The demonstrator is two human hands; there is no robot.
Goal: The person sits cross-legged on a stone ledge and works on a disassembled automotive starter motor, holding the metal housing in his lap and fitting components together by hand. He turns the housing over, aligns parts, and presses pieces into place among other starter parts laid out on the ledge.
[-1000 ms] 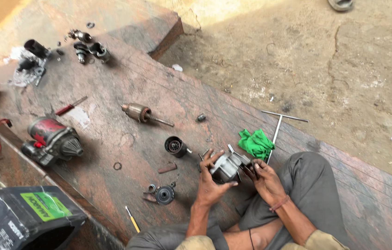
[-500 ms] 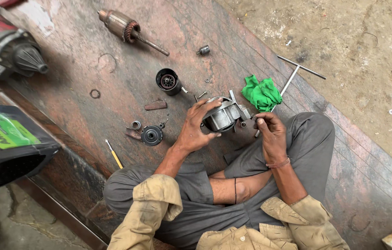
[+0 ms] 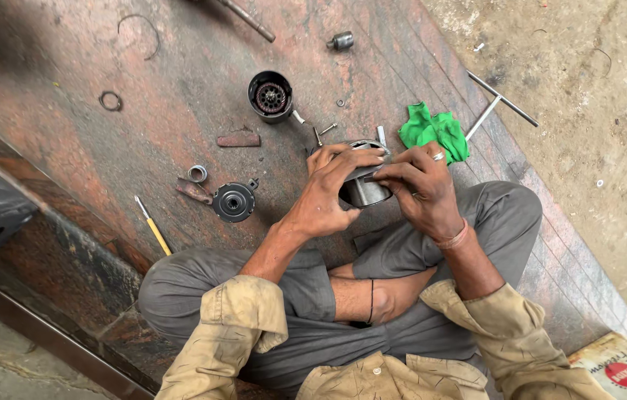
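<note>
Just beside the green rag (image 3: 433,131), over the person's lap, both hands grasp a metal cylinder (image 3: 364,190), left hand (image 3: 328,194) wrapping its side, right hand (image 3: 421,185) pinching its rim; it looks heavy, rigid and greasy, best gripped around the barrel.

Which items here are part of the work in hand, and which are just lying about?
In hand: metal housing, left hand, right hand.
Lying about: green rag, black cup part, round cover, screwdriver, T-wrench, ring.
</note>
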